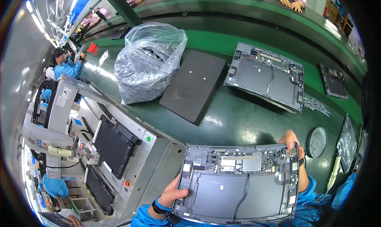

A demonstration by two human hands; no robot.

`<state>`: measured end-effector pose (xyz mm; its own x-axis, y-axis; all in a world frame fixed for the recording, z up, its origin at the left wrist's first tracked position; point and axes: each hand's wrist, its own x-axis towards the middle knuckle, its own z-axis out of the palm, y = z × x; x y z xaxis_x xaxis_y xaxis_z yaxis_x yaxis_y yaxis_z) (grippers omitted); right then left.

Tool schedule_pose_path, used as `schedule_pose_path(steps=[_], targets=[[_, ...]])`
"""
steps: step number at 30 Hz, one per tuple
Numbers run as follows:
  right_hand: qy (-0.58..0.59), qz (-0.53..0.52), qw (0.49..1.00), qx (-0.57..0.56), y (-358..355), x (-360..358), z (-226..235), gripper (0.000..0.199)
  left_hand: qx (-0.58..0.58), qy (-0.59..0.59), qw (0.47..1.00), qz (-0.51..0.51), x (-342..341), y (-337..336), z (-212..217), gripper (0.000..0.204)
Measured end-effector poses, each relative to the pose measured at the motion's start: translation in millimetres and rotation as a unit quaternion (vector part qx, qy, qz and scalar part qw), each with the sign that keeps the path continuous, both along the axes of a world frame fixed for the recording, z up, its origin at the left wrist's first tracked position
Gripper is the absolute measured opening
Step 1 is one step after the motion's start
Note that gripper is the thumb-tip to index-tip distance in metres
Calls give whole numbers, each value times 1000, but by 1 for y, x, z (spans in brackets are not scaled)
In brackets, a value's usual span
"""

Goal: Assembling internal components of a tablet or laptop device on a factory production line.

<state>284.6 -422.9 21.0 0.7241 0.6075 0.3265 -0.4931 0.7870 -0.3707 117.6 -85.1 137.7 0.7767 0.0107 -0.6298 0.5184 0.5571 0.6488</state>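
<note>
A laptop base [222, 187] with its inside exposed is held in front of me, its circuit board along the far edge and dark battery cells on the near side. My left hand [174, 193] is closed on its left edge, the thumb lying over the frame. At the far right corner, my right hand [293, 141] grips the same base, most of its fingers hidden underneath. Beyond it, another opened laptop base [266, 74] rests on the bench, seemingly on top of a stack. A black slab-like block [194, 86] lies left of that stack.
Left stands a grey machine [158, 159] with black fixtures [115, 145]. A clear plastic bag [149, 64] sits on the green bench [238, 127]. To the right are a round mesh-topped dish [317, 142], a white-handled tool [334, 172] and another opened device [333, 81]. Co-workers sit beyond.
</note>
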Motion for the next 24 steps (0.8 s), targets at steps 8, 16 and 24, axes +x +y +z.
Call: schedule_pose_path(steps=[8,16,24], targets=[[-26,56,995,75,5,6,-5,43,-53,-32,996,-58,-9,13,-8,88],[-50,65,994,74,0,9,-7,41,-80,-94,985,-124,-16,15,-14,89],[-82,61,994,43,-9,4,-11,47,-44,-98,981,-160,-24,22,-19,88]])
